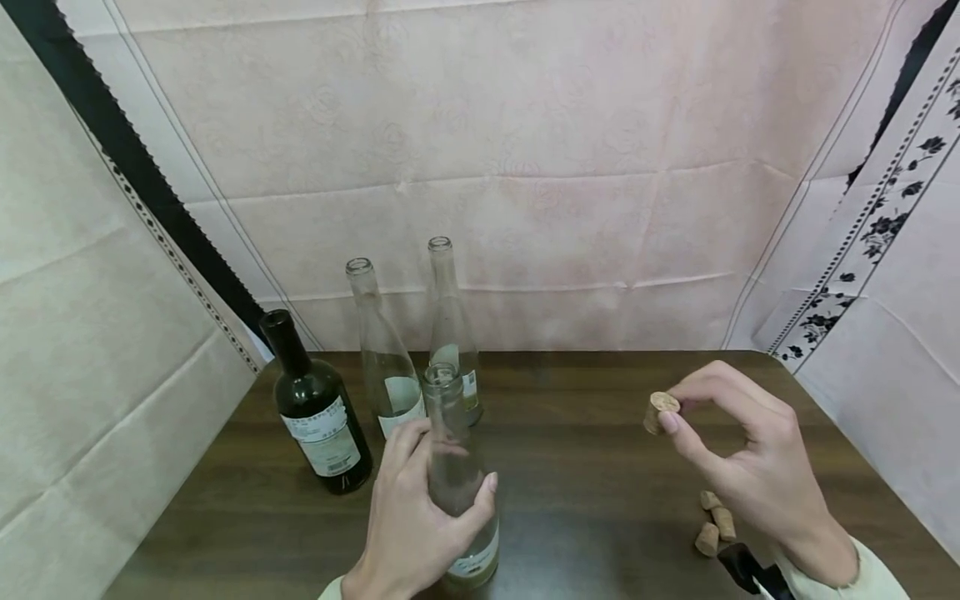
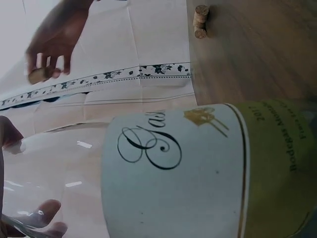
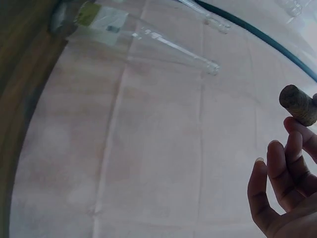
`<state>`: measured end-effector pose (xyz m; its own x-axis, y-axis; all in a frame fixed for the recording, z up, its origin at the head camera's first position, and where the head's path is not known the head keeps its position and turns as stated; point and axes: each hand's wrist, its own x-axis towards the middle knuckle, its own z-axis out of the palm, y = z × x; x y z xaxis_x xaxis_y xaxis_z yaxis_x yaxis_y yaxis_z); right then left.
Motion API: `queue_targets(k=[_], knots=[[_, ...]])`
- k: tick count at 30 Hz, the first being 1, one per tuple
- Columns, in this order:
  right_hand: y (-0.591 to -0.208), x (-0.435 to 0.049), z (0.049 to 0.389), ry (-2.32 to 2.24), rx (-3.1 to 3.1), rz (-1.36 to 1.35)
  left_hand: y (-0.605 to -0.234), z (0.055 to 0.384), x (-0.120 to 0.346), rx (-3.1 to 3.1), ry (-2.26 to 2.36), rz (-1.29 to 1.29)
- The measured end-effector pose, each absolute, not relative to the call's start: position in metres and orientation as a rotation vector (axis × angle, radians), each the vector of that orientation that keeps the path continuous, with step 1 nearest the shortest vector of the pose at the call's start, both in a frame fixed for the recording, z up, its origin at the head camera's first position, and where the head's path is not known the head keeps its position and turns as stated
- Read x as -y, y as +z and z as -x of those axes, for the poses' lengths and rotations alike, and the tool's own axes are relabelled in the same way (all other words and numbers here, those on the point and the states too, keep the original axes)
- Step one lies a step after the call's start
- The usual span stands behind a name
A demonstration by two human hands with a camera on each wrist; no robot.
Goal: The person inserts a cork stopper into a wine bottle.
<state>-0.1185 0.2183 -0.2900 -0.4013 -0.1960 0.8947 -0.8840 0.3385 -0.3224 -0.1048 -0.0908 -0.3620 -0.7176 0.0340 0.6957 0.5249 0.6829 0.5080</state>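
Observation:
My left hand point(image 1: 420, 508) grips a clear glass bottle point(image 1: 459, 475) around its body, thumb on the right side. The bottle stands upright at the table's front, and its mouth shows no cork. Up close in the left wrist view, its white and olive label point(image 2: 173, 168) fills the lower right. Over to the right, my right hand point(image 1: 757, 450) pinches a cork point(image 1: 662, 412) between thumb and index finger, above the table. In the right wrist view the same cork point(image 3: 298, 105) juts out past the fingers, the others loosely bent.
Behind the held bottle stand two clear bottles point(image 1: 397, 375), point(image 1: 453, 325) and, to their left, a dark wine bottle point(image 1: 322, 417). Several corks point(image 1: 707, 540) lie below my right hand, beside a black object point(image 1: 742, 567). Cloth walls point(image 1: 525, 167) enclose the wooden table point(image 1: 585, 475).

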Motion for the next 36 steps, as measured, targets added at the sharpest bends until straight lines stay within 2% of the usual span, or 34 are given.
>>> queue_targets(k=[15, 25, 36], knots=[[-0.257, -0.179, 0.121, 1.145, 1.736, -1.060, -0.359, 0.116, 0.063, 2.288, -0.971, 0.475], [-0.234, -0.170, 0.124, 1.249, 1.699, -1.116, -0.354, 0.120, 0.033, 2.372, -0.997, 0.544], [-0.216, -0.158, 0.129, 1.206, 1.788, -1.063, -0.354, 0.123, 0.015, 2.350, -1.009, 0.596]])
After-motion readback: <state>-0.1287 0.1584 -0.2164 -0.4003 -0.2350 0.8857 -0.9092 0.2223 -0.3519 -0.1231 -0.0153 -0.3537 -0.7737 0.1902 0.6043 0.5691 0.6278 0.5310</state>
